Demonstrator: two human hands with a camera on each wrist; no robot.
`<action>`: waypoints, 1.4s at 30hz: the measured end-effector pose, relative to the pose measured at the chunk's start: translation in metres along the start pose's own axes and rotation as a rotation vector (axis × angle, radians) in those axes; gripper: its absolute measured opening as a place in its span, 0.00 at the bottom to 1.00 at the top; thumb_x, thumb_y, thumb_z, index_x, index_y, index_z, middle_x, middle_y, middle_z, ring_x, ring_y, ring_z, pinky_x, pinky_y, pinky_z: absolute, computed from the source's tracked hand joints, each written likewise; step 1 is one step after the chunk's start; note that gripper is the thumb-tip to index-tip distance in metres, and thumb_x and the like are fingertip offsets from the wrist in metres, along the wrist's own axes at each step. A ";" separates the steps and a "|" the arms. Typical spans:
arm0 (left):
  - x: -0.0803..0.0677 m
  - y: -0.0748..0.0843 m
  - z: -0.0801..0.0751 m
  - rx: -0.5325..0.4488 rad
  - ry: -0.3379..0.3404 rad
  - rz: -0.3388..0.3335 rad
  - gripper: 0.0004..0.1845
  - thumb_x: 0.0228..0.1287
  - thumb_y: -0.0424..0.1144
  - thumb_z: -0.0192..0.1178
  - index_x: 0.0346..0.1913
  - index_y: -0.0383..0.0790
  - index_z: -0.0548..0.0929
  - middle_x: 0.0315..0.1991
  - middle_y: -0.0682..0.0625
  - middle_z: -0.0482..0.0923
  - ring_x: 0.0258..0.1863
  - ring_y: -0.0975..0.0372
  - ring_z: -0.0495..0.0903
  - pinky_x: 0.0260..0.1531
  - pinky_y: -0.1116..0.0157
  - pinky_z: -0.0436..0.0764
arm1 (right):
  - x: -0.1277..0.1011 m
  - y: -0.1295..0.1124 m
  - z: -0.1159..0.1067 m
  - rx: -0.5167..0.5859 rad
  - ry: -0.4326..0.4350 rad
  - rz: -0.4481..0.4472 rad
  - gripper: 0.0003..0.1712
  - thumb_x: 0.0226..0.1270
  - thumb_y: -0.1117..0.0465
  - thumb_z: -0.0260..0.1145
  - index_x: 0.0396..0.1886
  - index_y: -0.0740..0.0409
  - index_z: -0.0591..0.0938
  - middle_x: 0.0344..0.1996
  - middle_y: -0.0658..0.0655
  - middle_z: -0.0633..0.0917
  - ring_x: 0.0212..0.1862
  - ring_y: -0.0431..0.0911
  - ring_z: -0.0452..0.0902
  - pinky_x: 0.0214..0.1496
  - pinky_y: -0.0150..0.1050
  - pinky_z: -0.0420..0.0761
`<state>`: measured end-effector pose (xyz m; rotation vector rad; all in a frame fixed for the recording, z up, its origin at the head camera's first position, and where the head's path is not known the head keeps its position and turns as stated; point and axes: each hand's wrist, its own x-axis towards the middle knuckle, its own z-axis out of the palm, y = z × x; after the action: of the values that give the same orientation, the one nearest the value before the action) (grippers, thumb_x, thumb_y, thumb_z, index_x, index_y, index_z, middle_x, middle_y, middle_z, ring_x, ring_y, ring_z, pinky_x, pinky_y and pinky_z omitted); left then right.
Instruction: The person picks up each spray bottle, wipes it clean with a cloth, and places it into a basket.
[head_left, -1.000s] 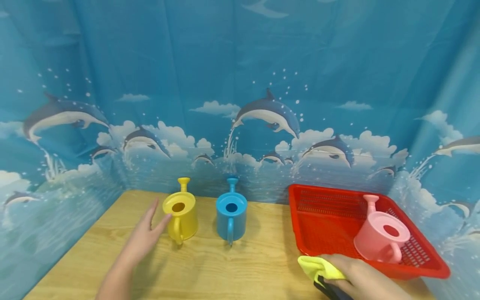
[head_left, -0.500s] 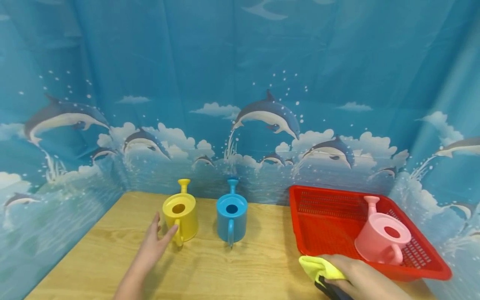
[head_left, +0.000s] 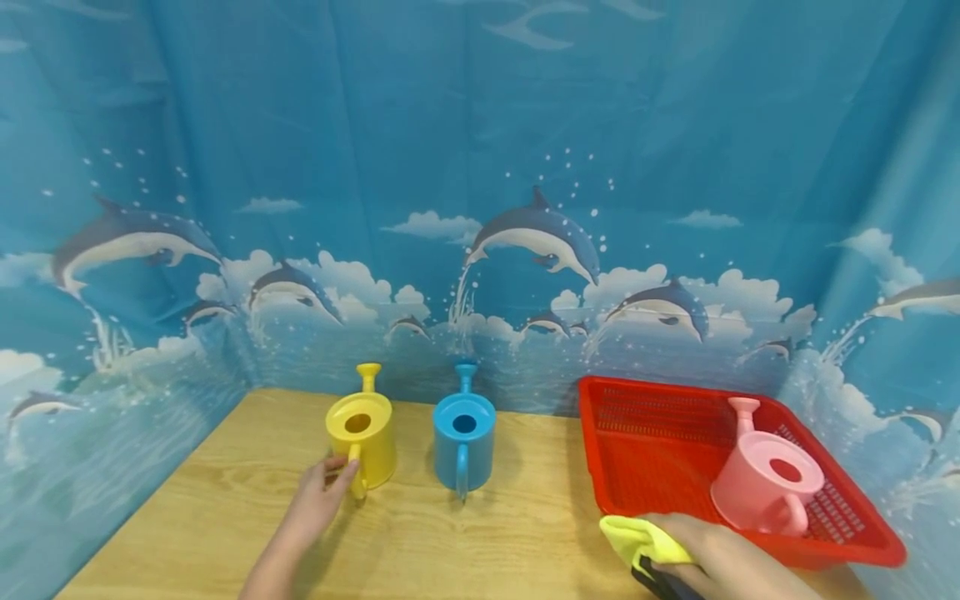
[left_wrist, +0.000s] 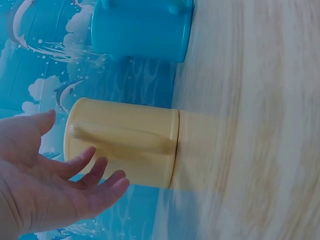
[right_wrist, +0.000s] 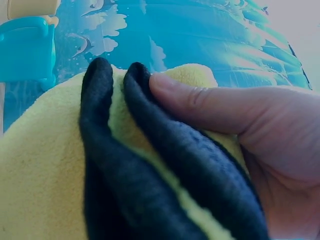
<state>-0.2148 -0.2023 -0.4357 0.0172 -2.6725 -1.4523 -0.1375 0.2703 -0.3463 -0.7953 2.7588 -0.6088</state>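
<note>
My left hand point(head_left: 318, 498) is at the handle of a yellow watering can point(head_left: 381, 454) on the wooden table. In the left wrist view, the loosely bent fingers point(left_wrist: 102, 197) overlap the can beside its handle, with the thumb spread apart from them. A blue watering can point(head_left: 480, 454) stands just right of the yellow one. At the lower right, my right hand point(head_left: 720, 554) grips a bunched yellow and black cloth point(head_left: 636, 537). The right wrist view shows the thumb pressing on the cloth's folded black part.
A red plastic basket point(head_left: 645, 471) sits on the right of the table point(head_left: 525, 533), with a pink watering can point(head_left: 750, 483) inside it. Behind the table and along its sides hangs a blue curtain point(head_left: 420, 108) printed with dolphins.
My left hand has come down and to the right, from beside the yellow watering can's upper body to its handle. The right hand with the cloth has stayed in place.
</note>
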 end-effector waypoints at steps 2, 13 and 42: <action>0.001 -0.001 0.001 -0.030 -0.003 0.017 0.26 0.76 0.41 0.47 0.57 0.15 0.67 0.55 0.23 0.71 0.55 0.35 0.74 0.55 0.46 0.76 | 0.001 0.000 0.000 0.011 -0.009 0.002 0.22 0.60 0.49 0.69 0.52 0.50 0.79 0.36 0.37 0.78 0.34 0.30 0.70 0.37 0.28 0.78; -0.001 -0.002 0.008 -0.059 -0.002 -0.032 0.24 0.77 0.46 0.43 0.57 0.24 0.70 0.54 0.30 0.75 0.56 0.42 0.75 0.57 0.47 0.73 | 0.003 -0.001 0.001 0.015 -0.014 -0.004 0.14 0.62 0.50 0.68 0.46 0.45 0.79 0.33 0.35 0.76 0.33 0.29 0.68 0.34 0.28 0.75; -0.001 0.001 -0.003 -0.064 0.070 -0.093 0.21 0.79 0.45 0.39 0.45 0.29 0.75 0.39 0.43 0.77 0.38 0.60 0.72 0.38 0.65 0.70 | 0.000 0.003 0.002 -0.003 0.008 -0.006 0.21 0.61 0.49 0.68 0.53 0.50 0.79 0.37 0.37 0.79 0.34 0.30 0.70 0.37 0.29 0.78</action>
<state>-0.2137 -0.2038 -0.4333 0.1860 -2.6005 -1.5332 -0.1385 0.2718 -0.3493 -0.8039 2.7660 -0.6096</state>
